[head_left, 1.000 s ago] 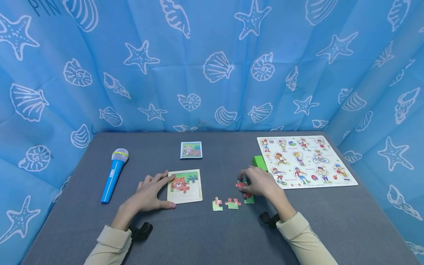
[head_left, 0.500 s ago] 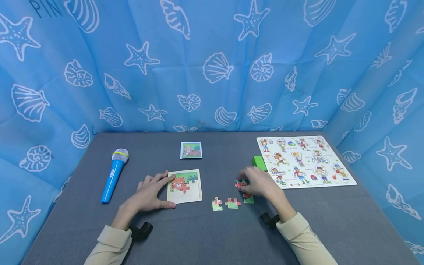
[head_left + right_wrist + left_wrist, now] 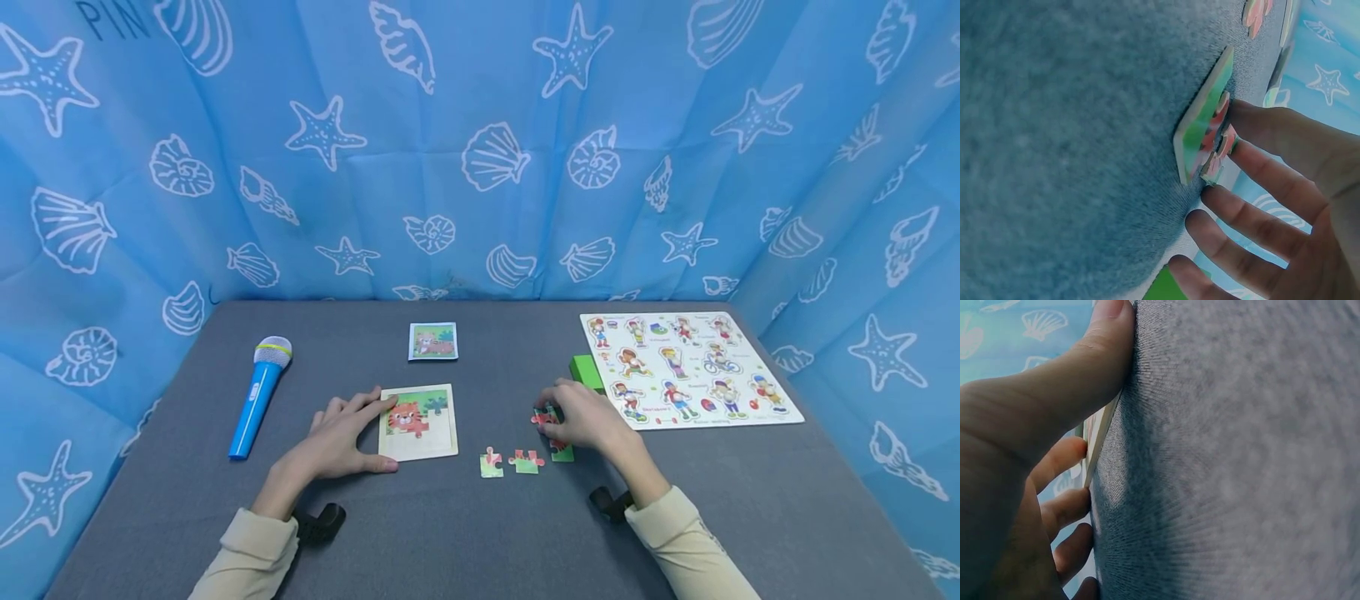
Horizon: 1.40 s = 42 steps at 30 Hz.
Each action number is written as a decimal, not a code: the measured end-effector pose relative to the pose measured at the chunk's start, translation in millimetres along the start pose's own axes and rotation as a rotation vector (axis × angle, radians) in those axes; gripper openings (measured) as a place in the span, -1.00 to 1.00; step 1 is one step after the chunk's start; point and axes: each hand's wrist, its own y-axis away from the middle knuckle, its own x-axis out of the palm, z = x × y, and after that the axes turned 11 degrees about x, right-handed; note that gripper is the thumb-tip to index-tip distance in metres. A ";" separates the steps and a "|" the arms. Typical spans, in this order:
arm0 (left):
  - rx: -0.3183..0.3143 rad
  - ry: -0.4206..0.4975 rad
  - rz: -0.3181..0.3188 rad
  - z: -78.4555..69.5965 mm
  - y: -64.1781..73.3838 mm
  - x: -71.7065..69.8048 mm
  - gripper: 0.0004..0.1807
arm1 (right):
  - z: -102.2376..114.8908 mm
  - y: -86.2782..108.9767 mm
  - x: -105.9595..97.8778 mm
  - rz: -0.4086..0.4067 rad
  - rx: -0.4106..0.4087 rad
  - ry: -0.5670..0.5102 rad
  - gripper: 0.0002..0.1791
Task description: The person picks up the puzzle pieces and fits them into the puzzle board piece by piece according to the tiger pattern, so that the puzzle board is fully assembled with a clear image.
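My left hand (image 3: 337,437) rests at the left side of a square jigsaw tray (image 3: 440,443). Its index finger lies on the upper left corner and the thumb touches the lower left edge. Part of a tiger picture (image 3: 405,417) and a green piece fill the tray's upper area. Right of it, my right hand (image 3: 588,421) pinches a red and green puzzle piece (image 3: 1212,167) between thumb and index finger, close over the table. Another puzzle piece (image 3: 1194,139) lies just beneath. Two loose pieces, one pink-green (image 3: 491,464) and one red-green (image 3: 527,463), lie between the hands.
A small picture card (image 3: 432,342) lies behind the tray. A blue toy microphone (image 3: 258,400) is at the left. At the back right, a white board with children's figures (image 3: 697,367) leans over a green block (image 3: 587,372). A blue curtain (image 3: 480,208) hangs behind the table.
Both hands and the pieces stay in nearly the same place. The head view has shifted very slightly.
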 end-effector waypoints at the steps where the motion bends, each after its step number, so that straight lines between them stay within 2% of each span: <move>1: 0.001 0.000 0.001 -0.1 -0.2 -0.1 0.11 | -0.2 -0.2 0.3 -0.001 -0.002 -0.001 -0.71; 18: 0.006 -0.001 0.002 0.3 -1.4 0.1 0.11 | 1.7 1.1 1.8 -0.046 -0.005 0.002 -0.73; 33: 0.000 0.001 0.006 -1.1 0.6 -0.3 0.11 | 7.0 -3.0 1.9 -0.042 0.001 0.002 -0.71; 42: -0.001 0.003 0.003 0.7 0.2 0.6 0.11 | 8.5 -3.0 4.8 -0.062 -0.025 0.012 -0.71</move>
